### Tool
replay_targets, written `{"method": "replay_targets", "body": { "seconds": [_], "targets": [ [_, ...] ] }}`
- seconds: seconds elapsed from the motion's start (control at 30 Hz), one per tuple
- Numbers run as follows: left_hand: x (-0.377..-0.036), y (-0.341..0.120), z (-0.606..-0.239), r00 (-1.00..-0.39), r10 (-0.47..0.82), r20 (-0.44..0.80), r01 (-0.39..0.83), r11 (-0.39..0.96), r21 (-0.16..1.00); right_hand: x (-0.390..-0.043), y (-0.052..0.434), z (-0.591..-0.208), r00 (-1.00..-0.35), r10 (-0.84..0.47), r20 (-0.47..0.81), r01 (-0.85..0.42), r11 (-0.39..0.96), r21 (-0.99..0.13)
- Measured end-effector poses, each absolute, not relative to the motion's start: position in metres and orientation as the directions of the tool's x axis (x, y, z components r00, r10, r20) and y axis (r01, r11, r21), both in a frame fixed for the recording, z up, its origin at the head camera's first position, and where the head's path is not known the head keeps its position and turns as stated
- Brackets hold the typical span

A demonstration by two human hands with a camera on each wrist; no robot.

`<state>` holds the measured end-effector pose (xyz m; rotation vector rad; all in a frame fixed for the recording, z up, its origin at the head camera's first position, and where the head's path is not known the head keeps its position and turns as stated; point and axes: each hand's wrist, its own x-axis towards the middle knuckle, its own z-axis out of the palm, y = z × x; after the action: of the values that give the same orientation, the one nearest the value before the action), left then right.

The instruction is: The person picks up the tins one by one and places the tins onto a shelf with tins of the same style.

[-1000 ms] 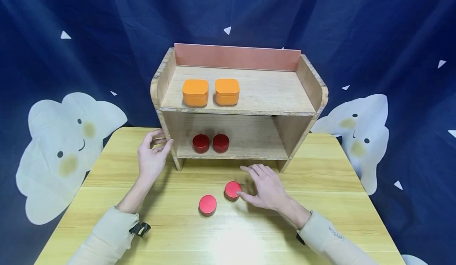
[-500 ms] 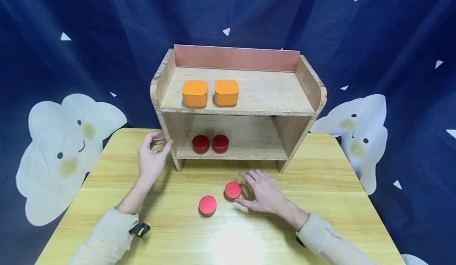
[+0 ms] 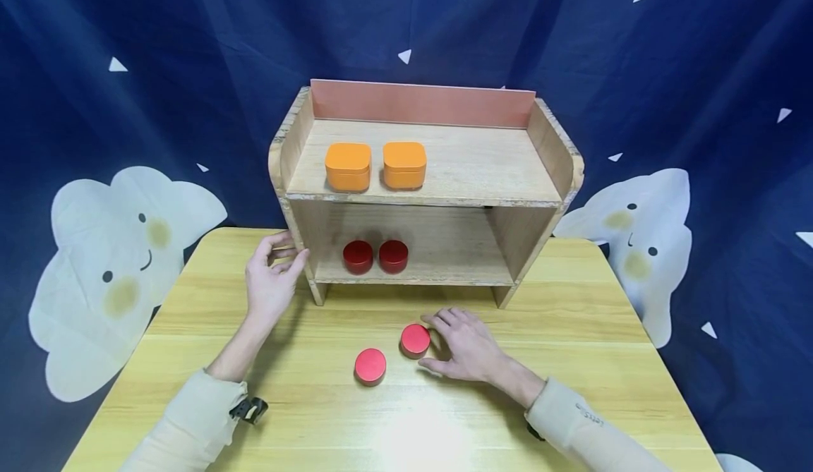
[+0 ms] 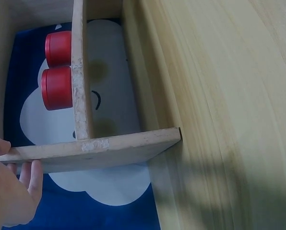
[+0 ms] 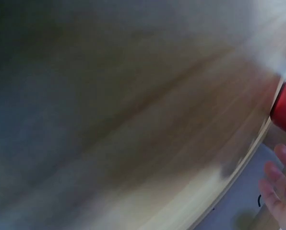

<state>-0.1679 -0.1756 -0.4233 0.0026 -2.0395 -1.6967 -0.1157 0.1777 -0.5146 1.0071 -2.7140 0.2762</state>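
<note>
Two red round tins lie on the yellow table: one (image 3: 416,340) beside my right hand and one (image 3: 370,366) to its left, nearer me. My right hand (image 3: 432,345) lies flat on the table just right of the first tin, fingers loosely spread, thumb tip near its front edge. Whether it touches the tin is unclear. In the blurred right wrist view that tin (image 5: 284,115) shows at the right edge above my fingers (image 5: 277,184). My left hand (image 3: 288,252) holds the left side panel of the wooden shelf (image 3: 432,200); its fingers (image 4: 30,177) rest against that panel.
Two orange boxes (image 3: 348,166) (image 3: 404,164) stand on the shelf's top board at the left. Two dark red tins (image 3: 358,256) (image 3: 394,255) sit on its lower board, also visible in the left wrist view (image 4: 56,88). A dark blue cloth with white clouds hangs behind.
My right hand has slid slightly toward me and settled lower beside the right-hand tin, fingers drawing in. The left hand, the tins and the shelf have not moved.
</note>
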Motion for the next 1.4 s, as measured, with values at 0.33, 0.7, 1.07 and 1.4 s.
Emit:
{"method": "replay_targets", "body": {
  "seconds": [0.33, 0.7, 1.07, 1.4],
  "targets": [
    [-0.1656, -0.1735, -0.4218, -0.879, -0.316, 0.358, 0.3, 0.218, 0.929, -0.115, 0.173, -0.5189, -0.763, -0.6, 0.238, -0.637, 0.761, -0.122],
    [-0.1661, -0.1735, -0.4213, -0.881, -0.311, 0.358, 0.3, 0.219, 0.929, -0.119, 0.1705, -0.5189, -0.773, -0.604, 0.196, -0.63, 0.768, -0.118],
    [-0.1659, -0.1741, -0.4222, -0.882, -0.31, 0.356, 0.298, 0.221, 0.929, -0.1203, 0.1677, -0.5189, -0.777, -0.605, 0.173, -0.627, 0.769, -0.127],
    [-0.167, -0.1748, -0.4236, -0.882, -0.303, 0.362, 0.299, 0.236, 0.925, -0.1207, 0.1678, -0.5191, -0.76, -0.623, 0.188, -0.648, 0.749, -0.139]
  ]
}}
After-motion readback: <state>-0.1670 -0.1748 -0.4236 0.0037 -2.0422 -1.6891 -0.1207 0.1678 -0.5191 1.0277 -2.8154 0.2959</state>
